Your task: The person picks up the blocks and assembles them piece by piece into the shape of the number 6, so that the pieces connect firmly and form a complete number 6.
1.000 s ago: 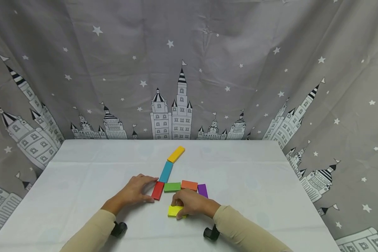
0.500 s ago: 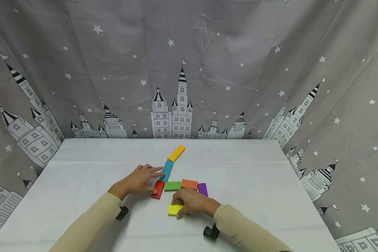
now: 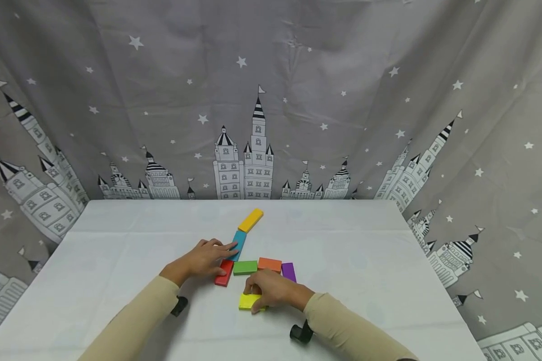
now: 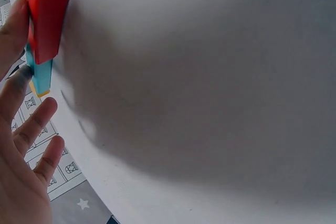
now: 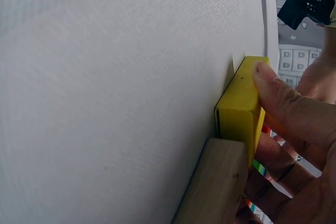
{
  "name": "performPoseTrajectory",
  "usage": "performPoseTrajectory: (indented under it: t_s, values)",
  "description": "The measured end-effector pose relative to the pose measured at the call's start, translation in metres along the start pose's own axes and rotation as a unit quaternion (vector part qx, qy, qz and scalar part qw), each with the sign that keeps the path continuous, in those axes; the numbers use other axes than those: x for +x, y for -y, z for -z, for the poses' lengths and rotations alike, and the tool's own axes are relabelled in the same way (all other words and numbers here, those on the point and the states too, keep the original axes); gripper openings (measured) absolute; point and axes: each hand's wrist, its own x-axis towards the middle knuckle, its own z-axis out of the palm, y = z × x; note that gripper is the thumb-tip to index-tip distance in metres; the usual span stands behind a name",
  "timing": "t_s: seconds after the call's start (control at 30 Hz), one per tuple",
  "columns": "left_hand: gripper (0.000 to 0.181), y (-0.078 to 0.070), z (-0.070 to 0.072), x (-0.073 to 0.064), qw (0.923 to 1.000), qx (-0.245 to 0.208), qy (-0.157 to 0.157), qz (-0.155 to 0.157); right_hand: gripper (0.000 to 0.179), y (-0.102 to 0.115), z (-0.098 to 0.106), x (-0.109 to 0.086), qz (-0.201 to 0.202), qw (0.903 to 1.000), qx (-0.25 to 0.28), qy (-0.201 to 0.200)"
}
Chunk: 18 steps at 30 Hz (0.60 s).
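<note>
While grey cloth (image 3: pixel 366 45) backs the white table (image 3: pixel 366 276), hands differ: left (image 3: pixel 202 258) spread, right (image 3: pixel 274 289) pinching a yellow block (image 5: pixel 236 95).

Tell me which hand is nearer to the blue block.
Left. The left hand has fingers over the blue block; the right hand is apart from it, nearer the person's side of the table, gripping the bright yellow block.

A white table (image 3: pixel 366 250) carries flat blocks. An amber block (image 3: pixel 251 220), blue block (image 3: pixel 241 238) and red block (image 3: pixel 223 279) form a slanting line; a green block (image 3: pixel 246 267), orange block (image 3: pixel 269 264) and purple block (image 3: pixel 288 272) extend rightward from the red. Nearer lie a yellow block (image 3: pixel 247 302) and, just beside it, a wooden block (image 5: pixel 215 182).
</note>
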Motion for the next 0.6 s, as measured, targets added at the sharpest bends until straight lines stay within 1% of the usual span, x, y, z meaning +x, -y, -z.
performPoseTrajectory:
  t_s: [0.17,0.37,0.43,0.6]
  values:
    - [0.064,-0.0007,-0.0017,-0.0015,0.9999,-0.007,-0.007,0.004,0.034,0.0010,0.0004,0.0002,-0.006,1.0000,0.005,0.003]
    - [0.063,-0.0024,-0.0022,0.0009,0.9998,-0.014,-0.013,0.000,0.034,0.0016,0.0024,-0.0016,-0.020,0.9997,0.010,0.008]
    - [0.063,-0.0028,-0.0026,0.0013,0.9998,-0.013,-0.014,0.002,0.033,0.0012,0.0029,-0.0021,-0.015,0.9998,0.004,0.011]
    - [0.063,-0.0016,-0.0030,0.0011,0.9998,-0.007,-0.014,0.011,0.034,-0.0003,0.0056,-0.0004,0.012,0.9994,-0.021,0.025]
